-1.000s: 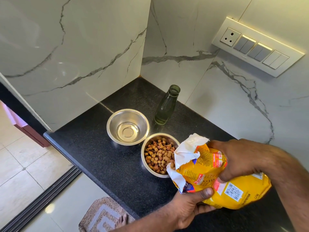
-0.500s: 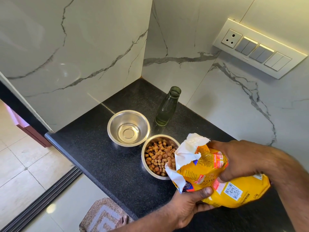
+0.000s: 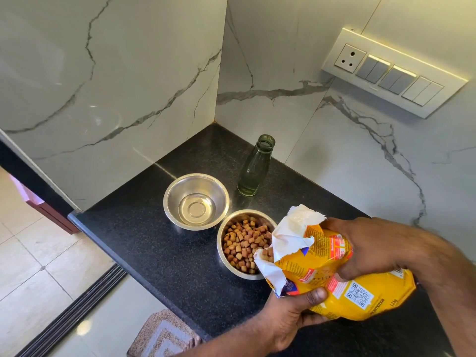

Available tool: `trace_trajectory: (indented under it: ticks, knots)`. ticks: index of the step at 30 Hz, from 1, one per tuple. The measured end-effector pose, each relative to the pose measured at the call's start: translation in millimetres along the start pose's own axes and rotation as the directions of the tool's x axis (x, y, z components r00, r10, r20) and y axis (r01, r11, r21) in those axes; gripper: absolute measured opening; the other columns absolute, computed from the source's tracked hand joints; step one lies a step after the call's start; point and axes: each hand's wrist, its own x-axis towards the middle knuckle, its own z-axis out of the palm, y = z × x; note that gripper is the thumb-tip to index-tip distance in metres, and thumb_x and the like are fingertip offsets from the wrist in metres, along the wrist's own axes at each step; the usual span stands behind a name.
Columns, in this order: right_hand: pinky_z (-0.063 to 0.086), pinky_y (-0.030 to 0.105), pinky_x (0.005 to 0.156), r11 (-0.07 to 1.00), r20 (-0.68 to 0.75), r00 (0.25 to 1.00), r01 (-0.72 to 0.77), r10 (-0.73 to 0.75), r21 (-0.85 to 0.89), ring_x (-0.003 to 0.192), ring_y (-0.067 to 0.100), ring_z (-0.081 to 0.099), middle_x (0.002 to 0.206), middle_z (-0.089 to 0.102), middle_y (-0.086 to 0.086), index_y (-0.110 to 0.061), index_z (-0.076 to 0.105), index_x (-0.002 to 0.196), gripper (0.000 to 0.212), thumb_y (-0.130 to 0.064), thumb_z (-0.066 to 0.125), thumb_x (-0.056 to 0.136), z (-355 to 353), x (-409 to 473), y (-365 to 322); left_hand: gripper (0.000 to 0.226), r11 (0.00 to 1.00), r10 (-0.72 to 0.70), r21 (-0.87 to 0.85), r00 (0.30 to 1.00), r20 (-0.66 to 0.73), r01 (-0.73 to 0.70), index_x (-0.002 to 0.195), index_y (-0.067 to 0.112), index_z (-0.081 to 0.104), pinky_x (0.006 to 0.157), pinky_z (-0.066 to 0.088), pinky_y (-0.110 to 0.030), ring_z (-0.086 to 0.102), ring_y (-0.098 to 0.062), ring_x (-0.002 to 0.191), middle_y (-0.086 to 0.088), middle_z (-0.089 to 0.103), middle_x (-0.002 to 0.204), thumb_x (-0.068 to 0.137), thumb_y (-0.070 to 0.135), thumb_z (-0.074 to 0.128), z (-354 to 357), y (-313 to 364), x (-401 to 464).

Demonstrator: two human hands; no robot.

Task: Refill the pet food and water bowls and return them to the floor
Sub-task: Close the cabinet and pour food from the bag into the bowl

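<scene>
Food bowl (image 3: pixel 240 247) sat on the black counter (image 3: pixel 144 243), just beyond the fingertips of both hands, already well stocked with brown kibble (image 3: pixel 242 243). Yellow food bag (image 3: pixel 332 276) was held tipped over it, torn white mouth (image 3: pixel 288 240) right at the bowl's near rim, a few pieces visible inside the opening. Right hand (image 3: pixel 371 247) gripped the bag from above, fingers curled over its top and side. Left hand (image 3: pixel 291 320) held it from below, thumb pressed flat on the bag's front, other fingers wrapped under and mostly hidden.

Water bowl (image 3: pixel 196 200) stood further out past the fingers, touching or nearly touching the food bowl; it held a shallow pool of clear water. Uncapped glass bottle (image 3: pixel 255 168) stood upright beyond both bowls, near the marble wall corner (image 3: pixel 219 99), little liquid left at its bottom.

Judgement: water looked poured, food pour about finished. Left: set the bag down, carry both bowls to the tiled floor (image 3: pixel 38 266). A patterned mat (image 3: pixel 162 336) lay on the floor below the counter edge.
</scene>
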Motion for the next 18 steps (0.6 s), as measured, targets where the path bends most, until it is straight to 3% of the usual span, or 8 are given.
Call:
trace_trajectory:
  ticks: [10,15,18]
  knots:
    - [0.053,0.013,0.077,0.995,-0.090,0.994,0.073,-0.067,0.070,0.091,-0.003,0.068,0.111,0.066,-0.028,-0.054,0.036,0.137,0.087,-0.071,0.081,0.064,18,-10,18,0.062,0.998,0.016,0.063,1.000,-0.025,-0.014,0.137,0.018,0.059,0.097,0.057,-0.056,0.070,-0.034,0.118,-0.012,0.073,0.129,0.081,0.011,0.085,1,-5,3]
    - [0.056,0.018,0.083,0.988,-0.135,0.987,0.099,-0.083,0.117,0.094,-0.003,0.068,0.113,0.067,-0.028,-0.054,0.037,0.135,0.085,-0.071,0.080,0.063,29,-12,26,0.061,0.995,0.012,0.096,0.999,-0.043,-0.008,0.138,0.018,0.059,0.103,0.053,-0.060,0.069,-0.034,0.120,-0.011,0.072,0.130,0.083,0.008,0.084,-1,-5,4]
    - [0.051,0.011,0.076,0.985,-0.150,0.985,0.106,-0.086,0.136,0.091,-0.004,0.066,0.109,0.064,-0.031,-0.060,0.035,0.126,0.076,-0.068,0.080,0.066,34,-16,26,0.063,0.991,0.021,0.135,0.998,-0.061,-0.012,0.138,0.022,0.059,0.102,0.055,-0.058,0.069,-0.032,0.120,-0.009,0.072,0.131,0.082,0.011,0.086,-1,-5,2]
